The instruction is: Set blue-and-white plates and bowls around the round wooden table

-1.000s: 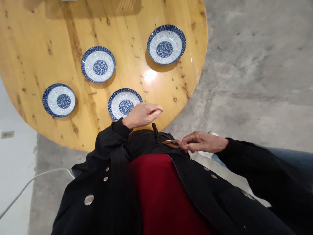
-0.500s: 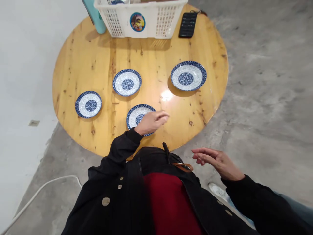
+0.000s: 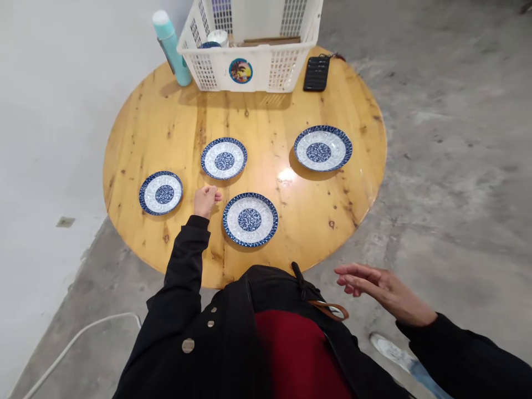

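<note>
One plate lay uncovered, the left hand having moved beside it, fingers curled together; the right hand hung empty, loosely parted.

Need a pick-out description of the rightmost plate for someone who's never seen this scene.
On the wooden table, find the white basket and the black ridged object just right of it. Nearer the wearer from that object lies the blue-rimmed plate. It stands apart, right of the three similar plates around the left hand.

Four blue-rimmed plates, face up, apart on the table
</note>
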{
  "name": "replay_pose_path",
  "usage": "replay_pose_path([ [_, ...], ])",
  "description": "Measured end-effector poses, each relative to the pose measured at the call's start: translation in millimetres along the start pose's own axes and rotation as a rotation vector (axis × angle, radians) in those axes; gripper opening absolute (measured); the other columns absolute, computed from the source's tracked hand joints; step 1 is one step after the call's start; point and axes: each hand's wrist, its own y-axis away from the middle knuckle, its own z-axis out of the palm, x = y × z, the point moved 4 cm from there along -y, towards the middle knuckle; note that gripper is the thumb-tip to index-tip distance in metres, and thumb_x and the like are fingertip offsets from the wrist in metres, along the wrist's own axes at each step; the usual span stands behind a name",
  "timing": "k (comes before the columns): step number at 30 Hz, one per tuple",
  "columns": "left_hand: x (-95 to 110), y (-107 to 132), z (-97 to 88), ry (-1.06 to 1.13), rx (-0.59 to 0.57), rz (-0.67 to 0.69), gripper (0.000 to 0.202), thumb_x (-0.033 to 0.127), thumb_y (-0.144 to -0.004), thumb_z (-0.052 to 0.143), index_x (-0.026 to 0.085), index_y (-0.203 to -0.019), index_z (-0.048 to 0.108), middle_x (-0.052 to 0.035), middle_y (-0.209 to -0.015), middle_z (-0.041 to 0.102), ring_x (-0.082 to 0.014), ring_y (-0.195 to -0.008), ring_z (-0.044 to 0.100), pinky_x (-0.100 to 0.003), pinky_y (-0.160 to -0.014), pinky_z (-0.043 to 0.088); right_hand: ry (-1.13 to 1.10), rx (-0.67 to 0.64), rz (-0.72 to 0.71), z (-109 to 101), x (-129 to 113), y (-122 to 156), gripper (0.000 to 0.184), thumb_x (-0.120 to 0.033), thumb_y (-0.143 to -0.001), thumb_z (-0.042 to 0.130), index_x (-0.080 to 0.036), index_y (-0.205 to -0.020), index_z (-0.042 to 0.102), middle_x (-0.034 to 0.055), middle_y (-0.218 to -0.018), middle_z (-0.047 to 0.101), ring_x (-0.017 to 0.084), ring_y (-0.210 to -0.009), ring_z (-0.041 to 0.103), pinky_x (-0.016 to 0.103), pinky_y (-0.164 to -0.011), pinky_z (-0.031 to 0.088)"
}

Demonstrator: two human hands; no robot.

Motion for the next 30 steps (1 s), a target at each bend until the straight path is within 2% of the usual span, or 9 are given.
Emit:
replay_pose_path([
  [8,-5,-32,-0.3,0.020,0.020,-0.072,0.030,0.038,-0.095,0.063,0.019,-0.075,0.052,-0.0031,-0.069,0.067,-0.0081,-0.058,0.063,-0.017,-0.057,0.044,-0.025,0.077,0.045,19,15,22,0.068,-0.078,-0.067,0.073,-0.018,-0.099,0.079,0.0140,-0.087,0.078,0.026,-0.073,0.068,0.037,-0.068,0.058],
  [16,4,-68,6.7,0.066,0.041,-0.141,0.036,0.047,-0.096,0.061,0.015,-0.080,0.055,-0.0033,-0.060,0.065,-0.0085,-0.052,0.062,-0.015,-0.051,0.042,0.003,0.071,0.035,28,0,17,0.071,-0.080,-0.066,0.071,-0.018,-0.099,0.080,0.0135,-0.083,0.077,0.027,-0.073,0.068,0.038,-0.068,0.059],
  [20,-3,-77,10.8,0.112,0.031,-0.223,0.031,0.042,-0.098,0.060,0.013,-0.087,0.057,-0.0027,-0.056,0.063,-0.0099,-0.048,0.062,-0.017,-0.050,0.043,0.025,0.060,0.038,29,1,15,0.070,-0.080,-0.068,0.070,-0.018,-0.100,0.079,0.0138,-0.087,0.078,0.027,-0.076,0.069,0.037,-0.068,0.059],
  [23,-9,-79,19.6,0.177,0.009,-0.257,0.024,0.037,-0.098,0.060,0.014,-0.091,0.057,-0.0047,-0.061,0.067,-0.0115,-0.051,0.066,-0.018,-0.052,0.047,0.039,0.056,0.046,33,5,14,0.070,-0.080,-0.070,0.068,-0.018,-0.102,0.079,0.0139,-0.089,0.078,0.027,-0.076,0.070,0.037,-0.069,0.060],
  [28,-10,-80,33.4,0.265,0.020,-0.231,0.007,0.017,-0.095,0.055,0.013,-0.090,0.058,-0.0053,-0.065,0.070,-0.0110,-0.055,0.067,-0.018,-0.054,0.047,0.062,0.040,0.059,45,9,13,0.066,-0.076,-0.075,0.067,-0.019,-0.105,0.079,0.0131,-0.093,0.078,0.028,-0.079,0.072,0.038,-0.071,0.062],
  [30,-8,-78,33.2,0.280,0.018,-0.207,0.010,0.010,-0.094,0.051,0.012,-0.086,0.058,-0.0058,-0.065,0.069,-0.0103,-0.054,0.066,-0.018,-0.052,0.045,0.059,0.036,0.055,51,9,13,0.063,-0.074,-0.077,0.067,-0.019,-0.106,0.078,0.0128,-0.094,0.078,0.028,-0.080,0.072,0.038,-0.072,0.062],
])
